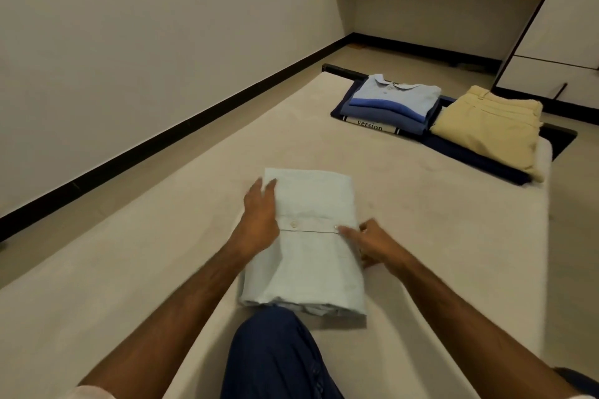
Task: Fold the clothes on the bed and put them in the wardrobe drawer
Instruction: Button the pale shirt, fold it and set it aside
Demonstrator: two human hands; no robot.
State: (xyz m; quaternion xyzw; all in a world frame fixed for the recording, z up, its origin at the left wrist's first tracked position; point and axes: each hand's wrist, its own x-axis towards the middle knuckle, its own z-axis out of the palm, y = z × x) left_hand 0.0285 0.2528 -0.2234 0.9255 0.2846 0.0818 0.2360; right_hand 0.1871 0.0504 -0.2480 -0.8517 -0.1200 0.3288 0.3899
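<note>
Head view: folded pale shirt (308, 236) lies mid-bed (129, 269); left hand (259, 220) flat on its left edge, right hand (376, 244) touching its right edge, both released, bare mattress all round

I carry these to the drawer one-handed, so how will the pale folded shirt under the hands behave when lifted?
The pale folded shirt is thin cloth in several layers, so it will likely sag and flop at unsupported ends. Loose edges at its near end may unfold. It looks light. With left hand and right hand at opposite sides, a two-hand lift seems safer.
</note>
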